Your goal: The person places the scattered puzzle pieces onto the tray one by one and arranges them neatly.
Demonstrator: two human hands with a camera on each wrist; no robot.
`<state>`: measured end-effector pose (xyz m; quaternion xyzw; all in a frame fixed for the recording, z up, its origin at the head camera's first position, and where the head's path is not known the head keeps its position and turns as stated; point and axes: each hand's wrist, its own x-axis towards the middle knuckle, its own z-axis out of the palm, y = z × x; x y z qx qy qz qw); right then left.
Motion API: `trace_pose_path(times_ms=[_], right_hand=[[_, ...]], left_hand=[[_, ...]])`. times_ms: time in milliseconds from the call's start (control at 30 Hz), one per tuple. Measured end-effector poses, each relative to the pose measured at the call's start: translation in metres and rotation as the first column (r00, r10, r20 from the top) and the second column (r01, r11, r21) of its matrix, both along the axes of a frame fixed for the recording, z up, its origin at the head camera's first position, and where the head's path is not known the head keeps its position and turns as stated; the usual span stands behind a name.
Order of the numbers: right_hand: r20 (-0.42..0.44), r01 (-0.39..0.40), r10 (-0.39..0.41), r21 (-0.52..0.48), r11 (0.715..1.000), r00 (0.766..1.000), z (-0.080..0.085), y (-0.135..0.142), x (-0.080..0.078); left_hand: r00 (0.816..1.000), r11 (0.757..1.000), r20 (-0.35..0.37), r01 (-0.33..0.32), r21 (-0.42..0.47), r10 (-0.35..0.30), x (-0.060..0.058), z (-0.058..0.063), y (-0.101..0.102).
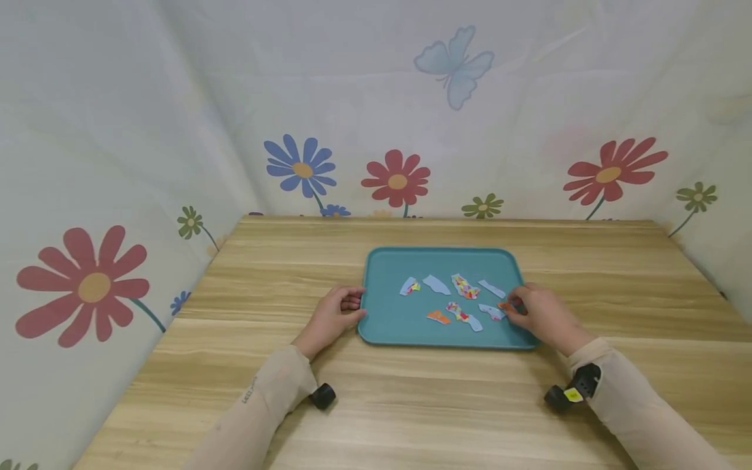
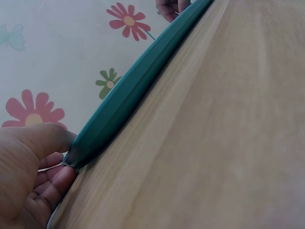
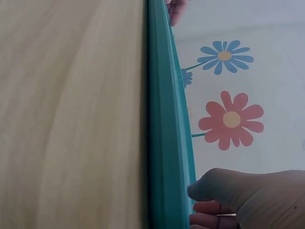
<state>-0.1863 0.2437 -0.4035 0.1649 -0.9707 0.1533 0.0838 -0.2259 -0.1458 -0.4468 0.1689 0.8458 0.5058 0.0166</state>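
A teal rectangular tray (image 1: 388,333) lies on the table with several torn paper pieces spread in it. My left hand (image 1: 335,316) grips the tray's left edge; in the left wrist view, the left thumb (image 2: 59,140) lies at the rim with curled fingers below. Over the tray's right side, my right hand (image 1: 543,316) pinches a small orange paper scrap (image 1: 503,305), partly hidden by the fingertips. Touching that scrap's lower left is a pale blue piece (image 1: 491,312). Another orange piece (image 1: 438,317) and a multicoloured piece (image 1: 464,286) lie farther left.
The tray sits on a wood-grain table (image 1: 294,261). A white cloth (image 1: 341,78) printed with flowers and a butterfly hangs behind and around it. Black wrist cameras (image 1: 323,396) hang below both sleeves, close over the tabletop.
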Motion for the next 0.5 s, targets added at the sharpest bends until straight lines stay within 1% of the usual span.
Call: trace_pose_path(times_ms=[167, 367, 500], right_hand=[[-0.029, -0.012, 0.011, -0.034, 0.999, 1.000, -0.001, 0.001, 0.000], [-0.011, -0.019, 0.018, -0.056, 0.998, 1.000, 0.000, -0.001, -0.001], [-0.017, -0.036, 0.035, -0.042, 0.998, 0.999, 0.001, -0.001, -0.001]], left_hand=[[1.000, 1.000, 0.009, -0.004, -0.026, 0.004, -0.003, 0.000, -0.004], [1.000, 1.000, 0.009, 0.004, -0.030, -0.004, -0.004, -0.001, -0.011], [1.000, 0.999, 0.014, -0.012, -0.050, 0.012, -0.003, 0.000, -0.016]])
